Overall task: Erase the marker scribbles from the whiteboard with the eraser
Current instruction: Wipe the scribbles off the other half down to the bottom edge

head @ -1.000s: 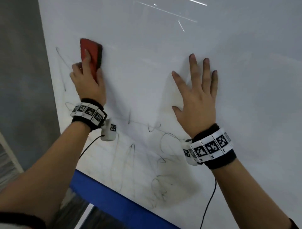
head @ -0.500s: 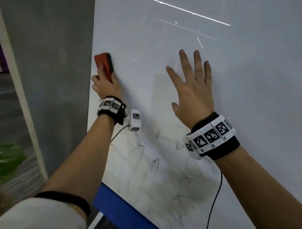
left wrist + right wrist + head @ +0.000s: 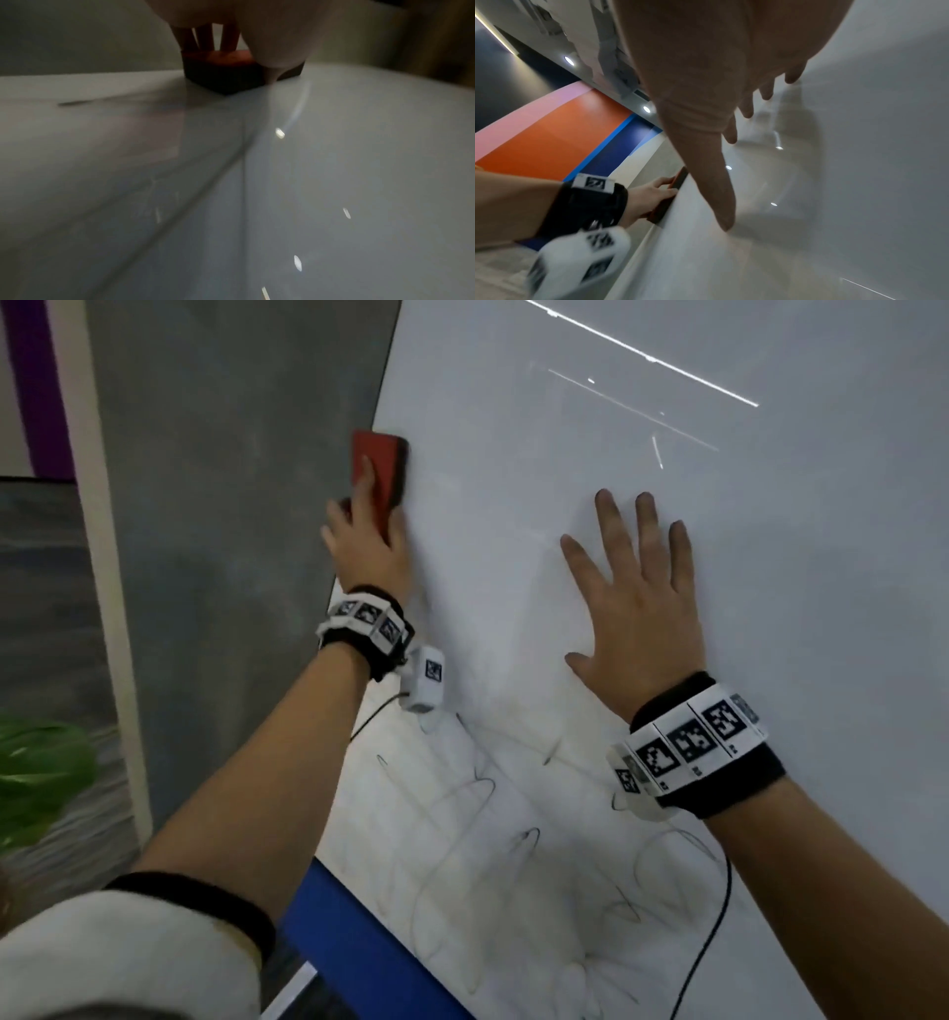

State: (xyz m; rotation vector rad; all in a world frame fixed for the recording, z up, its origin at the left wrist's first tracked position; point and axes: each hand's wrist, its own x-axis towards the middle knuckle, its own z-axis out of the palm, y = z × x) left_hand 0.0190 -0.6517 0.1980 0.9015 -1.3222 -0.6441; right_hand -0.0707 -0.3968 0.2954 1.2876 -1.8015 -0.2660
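Note:
The whiteboard (image 3: pixel 719 608) stands upright before me, and thin black marker scribbles (image 3: pixel 482 845) cover its lower part. A red eraser (image 3: pixel 377 464) with a dark pad lies against the board at its left edge. My left hand (image 3: pixel 367 531) holds it, fingers on its back and thumb at its side. The left wrist view shows the eraser (image 3: pixel 221 73) flat on the board under those fingers (image 3: pixel 203 38). My right hand (image 3: pixel 637 593) presses flat on the board to the eraser's right, fingers spread and holding nothing. In the right wrist view its fingertips (image 3: pixel 731 138) touch the board.
A grey wall (image 3: pixel 231 505) borders the board on the left. A blue ledge (image 3: pixel 359 947) runs under the board's lower left corner. Green leaves (image 3: pixel 36 778) show at the far left. A black cable (image 3: pixel 708 952) hangs from my right wrist across the scribbles.
My left hand has slid the eraser left to the board's left edge, and a line there no longer shows. My right hand has stayed flat on the board. The view has swung left.

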